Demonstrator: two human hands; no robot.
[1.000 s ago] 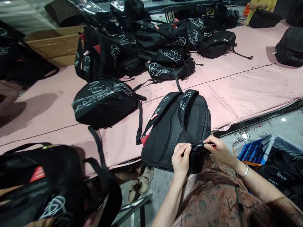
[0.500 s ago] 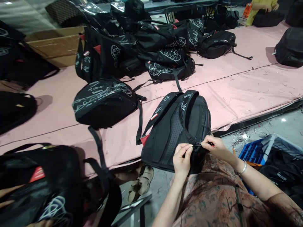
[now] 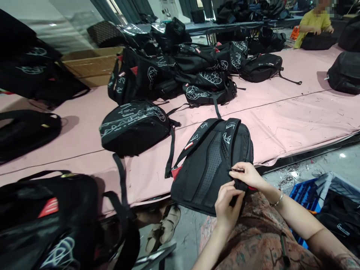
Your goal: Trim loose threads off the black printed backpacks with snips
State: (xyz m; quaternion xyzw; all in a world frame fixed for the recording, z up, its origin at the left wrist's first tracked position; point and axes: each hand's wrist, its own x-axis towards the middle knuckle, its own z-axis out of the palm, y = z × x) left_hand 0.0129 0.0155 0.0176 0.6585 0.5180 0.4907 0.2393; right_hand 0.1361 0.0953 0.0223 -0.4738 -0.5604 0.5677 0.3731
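A black backpack [image 3: 194, 176] lies with its padded back panel and shoulder straps facing up, at the pink table's near edge and against my lap. My right hand [image 3: 249, 176] is closed in a pinch on a thin black strap by the lower end of the right shoulder strap [image 3: 231, 140]. Just below it, my left hand [image 3: 227, 204] has thumb and fingers pinched together at the bag's lower corner. What lies between its fingertips is too dark and small to make out. A bit of red shows under my right wrist.
Several black backpacks with white line drawings are heaped on the pink table [image 3: 281, 120]; one bag [image 3: 137, 127] lies left of mine. Another backpack [image 3: 50, 225] fills the near left. A blue crate [image 3: 303, 191] stands on the floor at right. A person in yellow [image 3: 315, 26] handles a bag.
The view has shifted, so things appear lower and further right. My left hand has dropped below my right, while my right hand has moved in over the strap's end.
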